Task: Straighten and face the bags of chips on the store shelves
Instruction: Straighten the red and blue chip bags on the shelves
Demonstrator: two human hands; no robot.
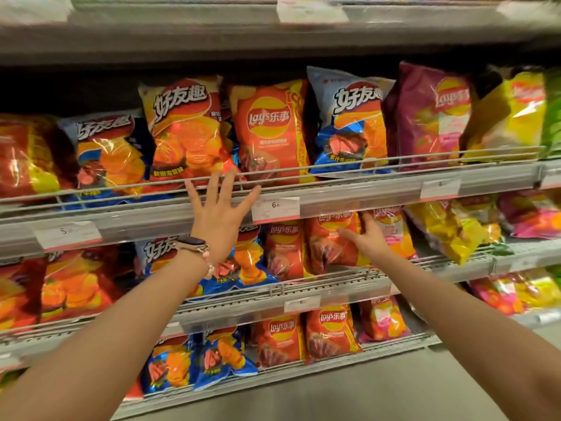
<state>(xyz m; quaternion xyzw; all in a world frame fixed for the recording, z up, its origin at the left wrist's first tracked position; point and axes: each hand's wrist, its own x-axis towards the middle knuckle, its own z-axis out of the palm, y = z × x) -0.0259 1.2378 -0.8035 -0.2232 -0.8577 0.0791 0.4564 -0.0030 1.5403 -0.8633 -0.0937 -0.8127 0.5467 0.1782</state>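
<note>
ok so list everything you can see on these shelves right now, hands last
top-shelf bags: about eight; red, blue, orange, purple, yellow; upper shelf behind the wire rail, some tilted
middle-shelf bags: about nine; orange, blue, red, pink, yellow; second shelf
bottom-shelf bags: about eight; blue, red, pink; lowest shelf
price tags: several; white with pink edge; on the shelf fronts
wire rails: one per shelf; grey; along the front edges
watch: one; dark face, pale strap; left wrist
left hand: fingers spread, at the top shelf's rail
right hand: fingers on a red middle-shelf bag
</note>
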